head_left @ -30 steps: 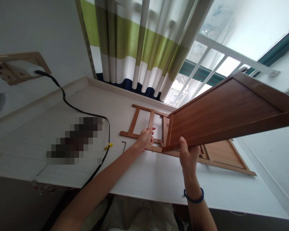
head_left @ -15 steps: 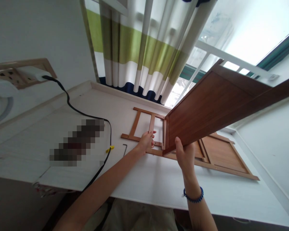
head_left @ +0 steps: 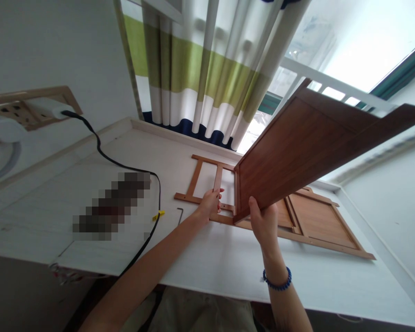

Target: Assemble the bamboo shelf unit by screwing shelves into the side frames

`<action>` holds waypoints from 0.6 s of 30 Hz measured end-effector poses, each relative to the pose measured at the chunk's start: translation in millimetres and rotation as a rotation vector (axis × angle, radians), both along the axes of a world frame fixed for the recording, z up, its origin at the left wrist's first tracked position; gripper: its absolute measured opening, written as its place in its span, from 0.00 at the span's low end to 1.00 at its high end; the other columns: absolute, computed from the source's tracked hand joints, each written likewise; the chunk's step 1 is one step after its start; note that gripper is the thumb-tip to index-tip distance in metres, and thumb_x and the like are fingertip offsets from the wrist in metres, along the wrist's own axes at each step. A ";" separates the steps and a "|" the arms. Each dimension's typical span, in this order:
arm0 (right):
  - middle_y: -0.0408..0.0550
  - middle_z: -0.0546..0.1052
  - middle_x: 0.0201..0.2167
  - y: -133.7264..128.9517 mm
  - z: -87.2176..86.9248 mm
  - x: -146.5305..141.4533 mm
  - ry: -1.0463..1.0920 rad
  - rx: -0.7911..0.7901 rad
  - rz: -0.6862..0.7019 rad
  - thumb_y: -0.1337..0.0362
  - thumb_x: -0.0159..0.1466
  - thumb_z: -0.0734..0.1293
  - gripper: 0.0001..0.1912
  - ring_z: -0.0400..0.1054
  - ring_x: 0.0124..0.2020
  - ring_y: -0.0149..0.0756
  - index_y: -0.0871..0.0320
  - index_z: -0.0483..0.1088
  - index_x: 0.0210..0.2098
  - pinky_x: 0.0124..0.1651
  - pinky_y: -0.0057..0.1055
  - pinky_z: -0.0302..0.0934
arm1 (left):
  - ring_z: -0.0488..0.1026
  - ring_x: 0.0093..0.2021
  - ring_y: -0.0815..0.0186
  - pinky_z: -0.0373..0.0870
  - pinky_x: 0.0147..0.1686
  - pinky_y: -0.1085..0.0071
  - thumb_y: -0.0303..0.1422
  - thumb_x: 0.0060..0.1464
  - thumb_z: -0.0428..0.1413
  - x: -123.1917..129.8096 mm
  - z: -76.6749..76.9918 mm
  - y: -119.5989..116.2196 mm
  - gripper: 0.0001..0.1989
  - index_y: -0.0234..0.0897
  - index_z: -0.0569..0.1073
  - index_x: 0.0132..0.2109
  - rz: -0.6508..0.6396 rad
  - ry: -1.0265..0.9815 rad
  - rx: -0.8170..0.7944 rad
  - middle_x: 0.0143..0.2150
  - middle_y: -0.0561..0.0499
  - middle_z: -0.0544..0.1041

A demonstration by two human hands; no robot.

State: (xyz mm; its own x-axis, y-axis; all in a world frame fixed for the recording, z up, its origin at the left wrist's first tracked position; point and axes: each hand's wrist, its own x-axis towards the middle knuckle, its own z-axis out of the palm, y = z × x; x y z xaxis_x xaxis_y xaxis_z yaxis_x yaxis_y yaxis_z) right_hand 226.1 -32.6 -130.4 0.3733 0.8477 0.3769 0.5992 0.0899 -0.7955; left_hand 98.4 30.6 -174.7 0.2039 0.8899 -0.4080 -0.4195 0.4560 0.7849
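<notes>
A brown wooden frame [head_left: 195, 179] with crossbars and inset panels lies flat on the white tabletop. My left hand [head_left: 210, 204] is closed around its lower rail near a crossbar; part of the grip is hidden. A large wooden panel [head_left: 297, 138] stands tilted up to the right over the frame, its lower left end meeting the frame beside a crossbar. My right hand [head_left: 264, 223] grips the panel's lower edge near that end, thumb on the near face and fingers out of sight behind. A small hex key [head_left: 180, 215] lies left of my left forearm.
A black cable [head_left: 124, 166] with a yellow tag [head_left: 158, 215] runs from a wall socket [head_left: 17, 110] across the white table [head_left: 124, 138]. A blurred-out item [head_left: 112, 207] lies at left. A striped curtain [head_left: 193, 69] and a window railing [head_left: 332, 85] are behind.
The raised panel's far end has tipped slightly downward and to the left, and my right hand has shifted slightly with it. My left hand stays on the frame.
</notes>
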 end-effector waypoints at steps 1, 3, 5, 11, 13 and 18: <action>0.45 0.67 0.20 -0.3 -0.1 -0.1 -0.001 -0.004 0.001 0.54 0.56 0.60 0.15 0.58 0.23 0.30 0.61 0.62 0.24 0.25 0.27 0.53 | 0.56 0.13 0.80 0.51 0.10 0.81 0.29 0.53 0.45 0.0 0.0 0.0 0.06 0.34 0.65 0.38 0.001 0.002 0.001 0.24 0.58 0.58; 0.46 0.67 0.20 -0.9 -0.2 -0.3 -0.005 -0.010 0.002 0.54 0.56 0.60 0.15 0.59 0.23 0.30 0.62 0.62 0.24 0.26 0.27 0.53 | 0.56 0.13 0.80 0.51 0.10 0.81 0.29 0.53 0.45 0.0 0.5 -0.2 0.06 0.34 0.65 0.38 0.003 0.005 0.003 0.24 0.58 0.58; 0.46 0.67 0.20 -1.6 0.2 -0.5 -0.015 -0.016 0.000 0.54 0.56 0.59 0.15 0.59 0.23 0.30 0.61 0.62 0.24 0.26 0.27 0.53 | 0.56 0.13 0.80 0.51 0.10 0.81 0.29 0.53 0.45 0.1 1.6 -0.8 0.06 0.34 0.65 0.38 0.005 0.007 0.004 0.24 0.58 0.58; 0.44 0.64 0.16 -2.6 4.0 -3.2 -0.076 -0.036 -0.015 0.55 0.56 0.60 0.16 0.56 0.20 0.29 0.59 0.59 0.20 0.22 0.26 0.48 | 0.56 0.13 0.80 0.50 0.10 0.81 0.29 0.53 0.46 0.3 3.2 -2.5 0.06 0.34 0.65 0.38 0.006 0.016 0.000 0.25 0.57 0.59; 0.43 0.63 0.15 -2.5 5.5 -4.2 -0.104 -0.037 -0.021 0.55 0.56 0.59 0.16 0.55 0.19 0.29 0.58 0.57 0.18 0.21 0.26 0.46 | 0.56 0.13 0.80 0.51 0.10 0.81 0.29 0.53 0.46 0.3 2.5 -2.4 0.06 0.34 0.65 0.38 0.005 0.020 0.002 0.25 0.57 0.59; 0.42 0.61 0.13 -2.5 7.6 -5.3 -0.168 -0.036 -0.032 0.56 0.55 0.58 0.17 0.54 0.18 0.29 0.57 0.55 0.15 0.21 0.27 0.45 | 0.56 0.13 0.80 0.51 0.10 0.81 0.29 0.53 0.46 0.3 1.2 -2.3 0.06 0.34 0.65 0.38 0.002 0.020 0.013 0.24 0.58 0.58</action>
